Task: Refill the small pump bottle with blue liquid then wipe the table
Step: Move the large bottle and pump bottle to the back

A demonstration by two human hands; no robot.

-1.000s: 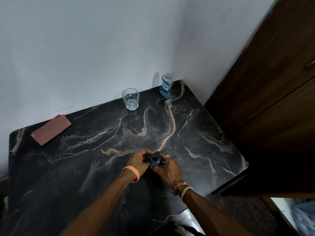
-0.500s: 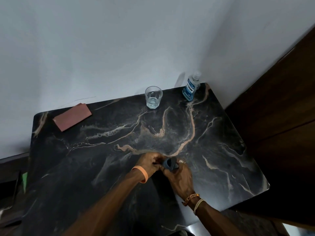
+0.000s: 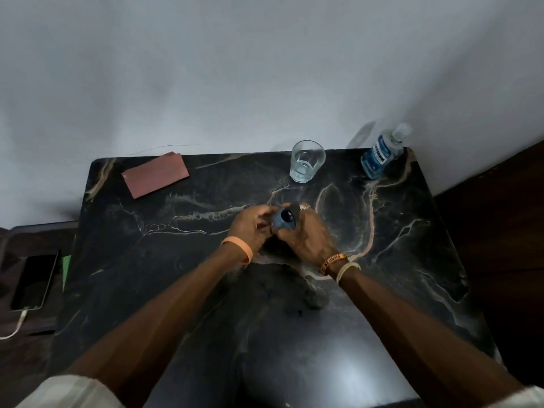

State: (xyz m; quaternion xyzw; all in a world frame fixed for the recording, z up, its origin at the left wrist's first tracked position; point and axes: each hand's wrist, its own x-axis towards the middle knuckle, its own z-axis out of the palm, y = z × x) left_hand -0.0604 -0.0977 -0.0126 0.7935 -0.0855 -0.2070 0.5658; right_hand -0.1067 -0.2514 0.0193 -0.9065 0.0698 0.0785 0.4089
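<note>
A dark marble table [image 3: 382, 260] carries, along its far edge, a pink cloth [image 3: 156, 178] at the left, an upright glass [image 3: 307, 161] and a bottle of blue liquid [image 3: 381, 153] in the right corner. Above the table's middle, the right hand [image 3: 309, 234] has its fingers wrapped around the small pump bottle [image 3: 284, 220]. The left hand [image 3: 250, 225] touches its side with curled fingertips; whether they pinch something I cannot tell.

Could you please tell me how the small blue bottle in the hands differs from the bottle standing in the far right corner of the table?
The small pump bottle is held in both hands, the left hand and the right hand; the corner bottle stands alone by the wall. The small one shows an open dark mouth; the corner one has a clear cap on. The small one looks opaque blue; the corner one is clear with a label. Both look blue.
</note>
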